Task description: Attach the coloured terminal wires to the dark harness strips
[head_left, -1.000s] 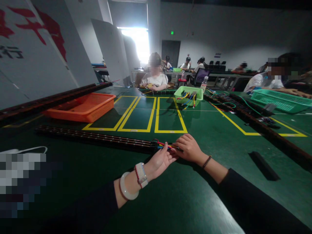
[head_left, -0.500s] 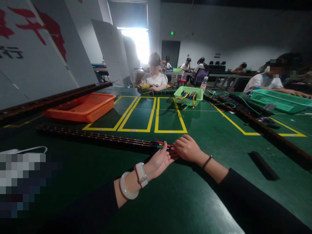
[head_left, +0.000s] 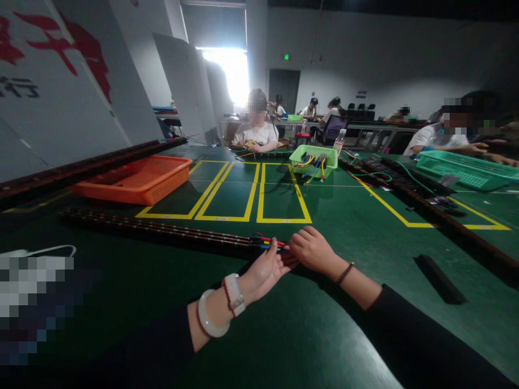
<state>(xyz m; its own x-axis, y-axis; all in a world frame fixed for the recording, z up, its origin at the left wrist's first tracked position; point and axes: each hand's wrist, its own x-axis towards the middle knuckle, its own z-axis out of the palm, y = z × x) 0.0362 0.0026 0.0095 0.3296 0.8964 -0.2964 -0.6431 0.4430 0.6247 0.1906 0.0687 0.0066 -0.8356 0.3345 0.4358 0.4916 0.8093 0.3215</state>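
Note:
A long dark bar assembly with several parallel copper-brown strips [head_left: 170,229] lies across the green table. Red, yellow and blue wires [head_left: 268,242] come out of its right end. My left hand [head_left: 263,273] is closed on these wires, its thumb on top and its fingers beneath. Right up against it, my right hand [head_left: 311,248] has its fingers curled round the wire ends, which are hidden inside the grip. Both hands are just above the tabletop [head_left: 284,335].
An orange basket [head_left: 162,186] stands at the left, a light green basket [head_left: 330,162] with coloured cables at the back. A plastic bottle [head_left: 339,140] is beside it. Long dark bars [head_left: 446,227] lie to the right, near a short black strip [head_left: 440,278]. A person [head_left: 257,127] sits opposite.
My hands stay almost in place on the wires. Across the table, the person's yellow-handled tool has lowered, and the person at right has shifted their hands.

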